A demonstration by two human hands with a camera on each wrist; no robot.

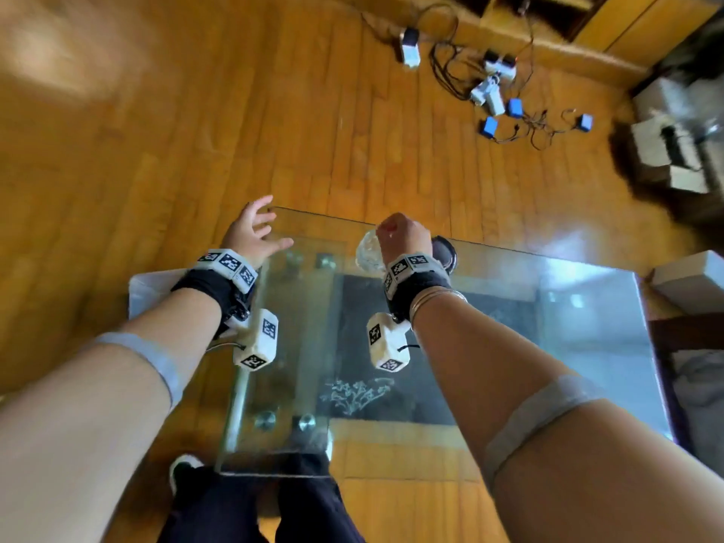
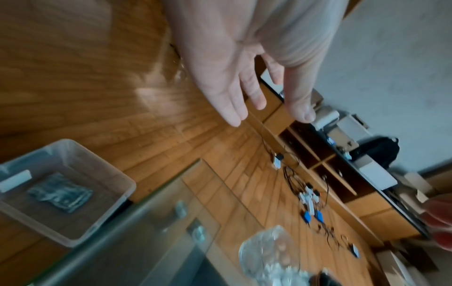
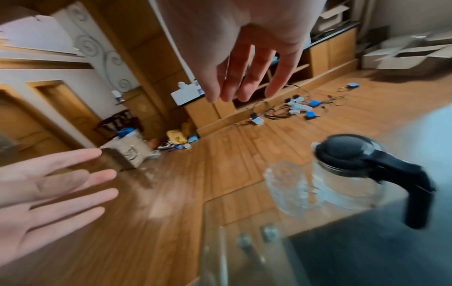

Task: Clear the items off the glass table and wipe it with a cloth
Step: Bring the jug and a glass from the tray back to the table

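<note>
A clear glass mug [image 3: 291, 191] and a glass kettle with a black lid and handle [image 3: 349, 174] stand side by side near the far left end of the glass table [image 1: 548, 307]. My right hand [image 3: 242, 92] hovers above them with its fingers hanging straight and holds nothing. In the head view it [image 1: 399, 237] covers part of the mug [image 1: 366, 254] and the kettle lid [image 1: 444, 252]. My left hand [image 1: 258, 229] is spread open over the table's far left corner, empty. A folded dark cloth [image 2: 61, 191] lies in a clear plastic bin [image 2: 97, 160].
The bin [image 1: 152, 288] sits on the wooden floor against the table's left side. Cables with blue and white devices [image 1: 497, 92] are strewn on the floor beyond. Cardboard boxes [image 1: 689, 284] stand off the table's right end. My legs are at the near edge.
</note>
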